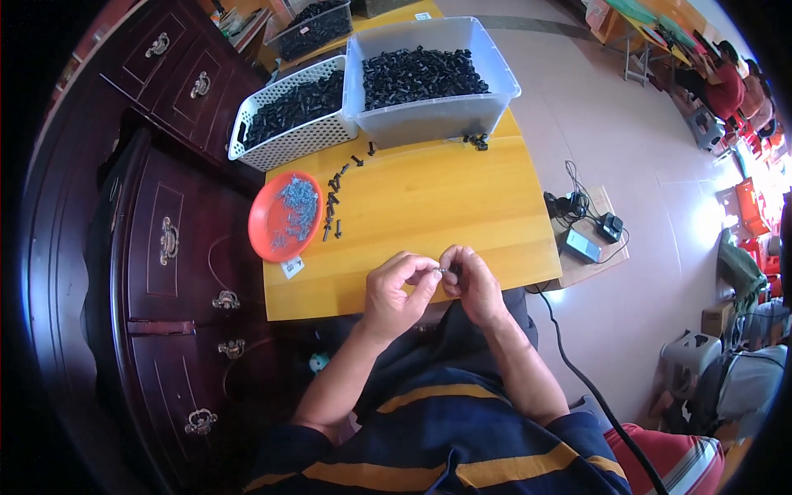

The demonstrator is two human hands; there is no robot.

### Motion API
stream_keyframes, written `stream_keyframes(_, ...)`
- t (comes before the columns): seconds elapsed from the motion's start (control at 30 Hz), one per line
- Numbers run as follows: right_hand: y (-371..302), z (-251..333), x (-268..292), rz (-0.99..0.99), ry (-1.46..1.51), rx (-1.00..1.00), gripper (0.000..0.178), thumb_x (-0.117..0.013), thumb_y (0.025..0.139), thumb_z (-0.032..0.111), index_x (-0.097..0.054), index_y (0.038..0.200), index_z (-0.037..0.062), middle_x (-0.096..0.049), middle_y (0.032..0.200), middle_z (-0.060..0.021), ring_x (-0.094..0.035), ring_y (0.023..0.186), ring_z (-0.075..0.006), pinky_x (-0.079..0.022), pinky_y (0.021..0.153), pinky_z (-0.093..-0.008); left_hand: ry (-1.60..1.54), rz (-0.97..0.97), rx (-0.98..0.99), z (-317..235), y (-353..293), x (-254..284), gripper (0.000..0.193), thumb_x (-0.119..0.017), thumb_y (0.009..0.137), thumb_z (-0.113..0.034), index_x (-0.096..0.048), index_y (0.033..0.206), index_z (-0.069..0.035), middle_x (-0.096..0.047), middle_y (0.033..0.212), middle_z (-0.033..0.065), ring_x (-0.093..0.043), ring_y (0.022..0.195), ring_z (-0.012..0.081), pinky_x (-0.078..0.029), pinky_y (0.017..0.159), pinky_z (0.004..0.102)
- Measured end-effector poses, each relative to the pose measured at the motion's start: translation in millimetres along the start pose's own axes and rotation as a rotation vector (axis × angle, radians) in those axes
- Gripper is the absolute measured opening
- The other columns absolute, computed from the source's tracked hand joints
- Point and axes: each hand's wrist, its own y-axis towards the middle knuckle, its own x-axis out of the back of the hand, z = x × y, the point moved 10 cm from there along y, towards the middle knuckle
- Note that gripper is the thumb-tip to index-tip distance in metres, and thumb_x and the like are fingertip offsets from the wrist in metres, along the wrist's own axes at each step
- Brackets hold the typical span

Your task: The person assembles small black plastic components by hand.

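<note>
Near the front edge of the yellow table (445,190), my two hands meet fingertip to fingertip. My left hand (398,293) pinches a small silvery screw (440,271) between thumb and forefinger. Beside it, my right hand (477,289) is closed with its fingertips round a small dark piece, mostly hidden by the fingers. To the left stands a red plate (260,219) with many small silvery screws (301,206) on it. A loose row of small black plastic parts (332,202) lies just right of the plate.
At the back, a white perforated basket (307,142) and a translucent bin (429,125) hold heaps of black parts. A few black pieces (478,142) lie by the bin. Dark wooden drawers (165,239) line the left. Right of the table is a low board with devices (582,246) and cables.
</note>
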Motion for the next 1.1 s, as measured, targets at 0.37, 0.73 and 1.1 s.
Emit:
stream_keyframes(0.37, 2.9, 14.7, 14.5, -0.047, -0.149, 0.054, 0.017, -0.056, 0.106, 0.015, -0.061, 0.12, 0.0056, -0.066, 0.099, -0.0041, -0.06, 0.085, -0.0107, -0.051, 0.082, -0.0253, -0.077, -0.035, 0.135, 28.4, -1.0, 2.3, 0.003, -0.071, 0.091, 0.0, -0.069, 0.094, 0.001, -0.069, 0.084, 0.0039, -0.064, 0.072, 0.0086, -0.052, 0.067, 0.0234)
stream_keyframes(0.73, 4.5, 20.4, 14.7, 0.093, -0.05, 0.152, 0.019, -0.064, 0.103, 0.014, -0.059, 0.119, 0.0069, -0.072, 0.107, -0.006, -0.065, 0.09, -0.0116, -0.053, 0.082, -0.0266, -0.031, -0.033, 0.053, 11.9, 15.5, -1.5, 0.004, -0.071, 0.092, -0.002, -0.069, 0.095, 0.001, -0.069, 0.085, 0.0046, -0.065, 0.075, 0.0095, -0.053, 0.069, 0.0238)
stream_keyframes(1.1, 5.9, 23.8, 25.6, 0.046, 0.031, 0.19, 0.022, -0.071, 0.098, 0.015, -0.062, 0.116, 0.0054, -0.072, 0.099, -0.0062, -0.066, 0.089, -0.0122, -0.053, 0.08, -0.0261, -0.02, -0.01, 0.051, 10.3, 19.9, -7.5, 0.005, -0.071, 0.09, 0.001, -0.069, 0.095, 0.001, -0.07, 0.086, 0.0063, -0.066, 0.074, 0.0115, -0.053, 0.069, 0.0252)
